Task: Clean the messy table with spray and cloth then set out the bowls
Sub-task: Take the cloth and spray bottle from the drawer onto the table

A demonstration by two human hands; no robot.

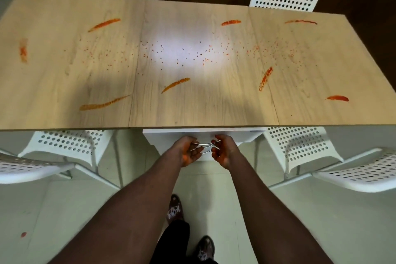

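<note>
Stretching across the whole view, the wooden worktop [192, 103] is made of three panels side by side and is badly soiled. Orange-red smears [175, 85] lie scattered over it: one long streak near the left front, one in the middle panel, several on the right panel, and more along the far edge. A band of small reddish crumbs [192, 53] runs left to right across the middle, thickest toward the right, and a bright patch of glare sits over the centre panel.

Just under the near edge of the worktop, at the centre, hangs a white drawer unit [235, 135] with curved metal handles [204, 146] stacked one below another. The left hand [189, 152] and the right hand [224, 151] both reach to these handles, fingers curled around the bars from either end, palms facing each other. Which handle each hand grips cannot be told.

White perforated chairs [70, 141] stand at the near left and near right, and two more stand at the far side. Below, the pale floor [64, 210] shows a small red spot [23, 234] at the left and the person's patterned shoes [175, 208].
</note>
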